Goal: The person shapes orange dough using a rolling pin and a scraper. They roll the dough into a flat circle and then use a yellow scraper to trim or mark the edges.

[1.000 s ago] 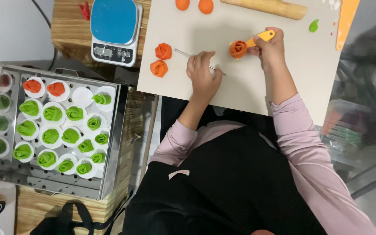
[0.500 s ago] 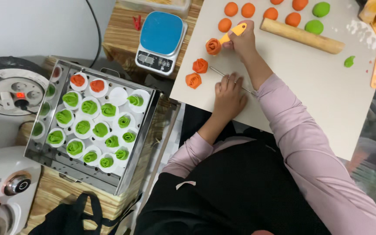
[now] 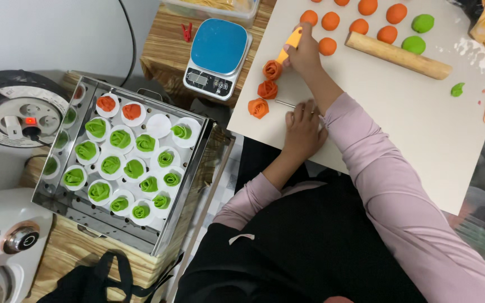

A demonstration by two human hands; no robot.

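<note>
The right hand (image 3: 305,53) is closed around an orange-handled tool (image 3: 289,44), its tip laid against the topmost orange dough rose (image 3: 272,69), which sits just at the hand's 8 o'clock; the grip looks set for lifting or nudging the soft piece without crushing its petals. The left hand (image 3: 303,128) rests on the pale worktop board (image 3: 399,123), fingers loosely curled, next to a thin metal pick (image 3: 285,104) that lies at its 11 o'clock; whether the fingertips actually pinch the pick I cannot tell. Three roses stand in a short slanting row, the second (image 3: 267,89) and third (image 3: 258,108) at about 10 o'clock from the left hand, near but not touched, probably lined at the board's edge for moving on. At 9 o'clock, well apart, a metal steamer tray (image 3: 158,238) holds green roses (image 3: 120,138) and two orange ones on white paper rounds, each kept separate. Plain orange balls (image 3: 360,25) and green balls (image 3: 422,23) wait at the board's 12 o'clock beside a wooden rolling pin (image 3: 398,55). A blue-topped kitchen scale (image 3: 218,49) sits between the board and the tray.
</note>
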